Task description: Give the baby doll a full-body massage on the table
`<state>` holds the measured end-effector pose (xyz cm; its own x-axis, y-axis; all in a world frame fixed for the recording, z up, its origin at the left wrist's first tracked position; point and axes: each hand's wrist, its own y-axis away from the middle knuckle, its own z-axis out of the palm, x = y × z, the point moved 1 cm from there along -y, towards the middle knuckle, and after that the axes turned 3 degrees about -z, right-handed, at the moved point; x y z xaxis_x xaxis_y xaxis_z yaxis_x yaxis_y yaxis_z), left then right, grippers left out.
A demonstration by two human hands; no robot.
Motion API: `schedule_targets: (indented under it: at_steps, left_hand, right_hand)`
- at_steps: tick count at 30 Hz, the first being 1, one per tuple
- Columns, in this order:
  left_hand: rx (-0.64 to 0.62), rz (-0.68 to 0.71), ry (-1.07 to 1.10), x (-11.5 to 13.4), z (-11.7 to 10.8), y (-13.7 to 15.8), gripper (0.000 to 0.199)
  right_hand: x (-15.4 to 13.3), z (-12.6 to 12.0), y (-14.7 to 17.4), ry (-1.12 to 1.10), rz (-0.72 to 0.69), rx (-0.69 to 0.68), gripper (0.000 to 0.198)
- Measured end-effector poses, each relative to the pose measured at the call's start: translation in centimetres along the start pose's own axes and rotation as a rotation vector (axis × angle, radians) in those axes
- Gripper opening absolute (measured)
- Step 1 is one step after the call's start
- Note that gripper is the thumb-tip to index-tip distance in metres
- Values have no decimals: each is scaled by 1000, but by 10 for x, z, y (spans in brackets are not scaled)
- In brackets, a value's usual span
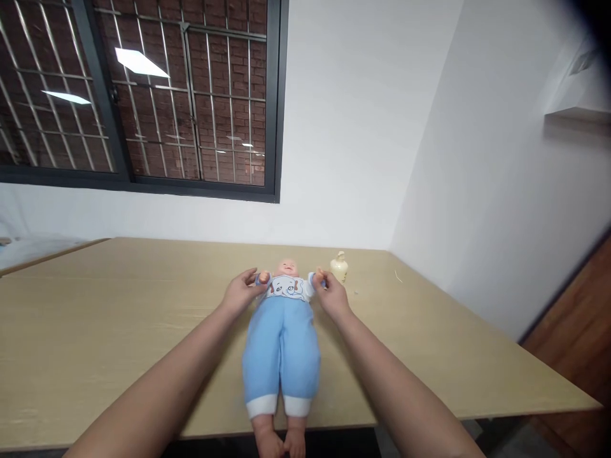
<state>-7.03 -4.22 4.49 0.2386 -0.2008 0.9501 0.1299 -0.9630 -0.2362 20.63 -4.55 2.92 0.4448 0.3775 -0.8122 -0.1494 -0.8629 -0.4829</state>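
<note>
A baby doll [281, 331] lies on its back on the table, head away from me, in blue trousers with white cuffs and a white top with an elephant face. Its bare feet reach past the table's near edge. My left hand [240, 292] is at the doll's arm on the left, thumb and fingers around its sleeve end. On the other side, my right hand [333, 295] pinches the doll's other arm near its small hand. Both doll arms are bent up beside its chest. The undersides of my fingers are partly hidden.
A cream pump bottle [339, 267] stands just beyond my right hand. A thin pale strand [398, 277] lies farther right on the wooden table [119, 337]. White walls and a barred window [191, 95] border the table's far side.
</note>
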Motion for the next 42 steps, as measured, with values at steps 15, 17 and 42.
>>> schedule_targets:
  at_steps: [15,17,42]
  left_hand:
    - [33,300,-127,-24,36,11,51]
    - [95,124,205,-28,30,8,44]
    - [14,-139,611,-45,4,-6,48]
  right_hand:
    - [9,24,17,-218,-195,-158,55]
    - [17,15,9,-532,52,-110,50]
    - [45,13,4,-736,257,-114,46]
